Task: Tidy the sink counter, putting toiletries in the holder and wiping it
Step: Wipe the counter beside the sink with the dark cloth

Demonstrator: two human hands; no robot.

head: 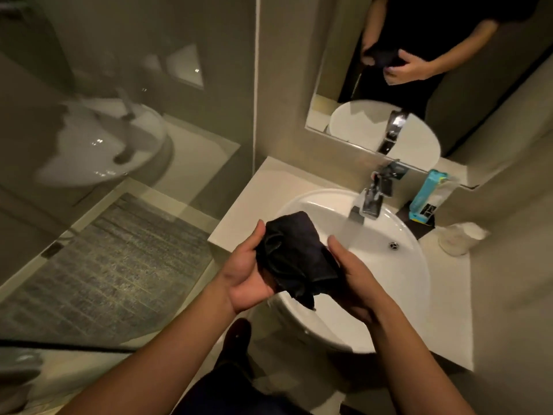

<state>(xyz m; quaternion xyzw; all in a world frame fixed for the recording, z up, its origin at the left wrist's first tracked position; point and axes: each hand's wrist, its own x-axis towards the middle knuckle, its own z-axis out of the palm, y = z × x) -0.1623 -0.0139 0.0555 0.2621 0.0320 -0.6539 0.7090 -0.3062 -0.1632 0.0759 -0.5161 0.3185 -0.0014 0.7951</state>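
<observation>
A crumpled black cloth (294, 256) hangs over the left part of the white round sink (404, 274), held between both hands. My left hand (248, 274) cups it from the left, and my right hand (356, 280) grips its right side. Water runs from the chrome tap (369, 202) into the basin just right of the cloth. A teal toiletry packet (425, 194) stands in a dark holder (423, 226) at the counter's back right. The pale counter (254, 202) surrounds the sink.
A clear cup or jar (457, 238) sits on the counter right of the sink. A mirror (419, 70) on the wall behind reflects a person's hands. A glass shower partition (119, 145) and a grey mat (113, 265) lie to the left.
</observation>
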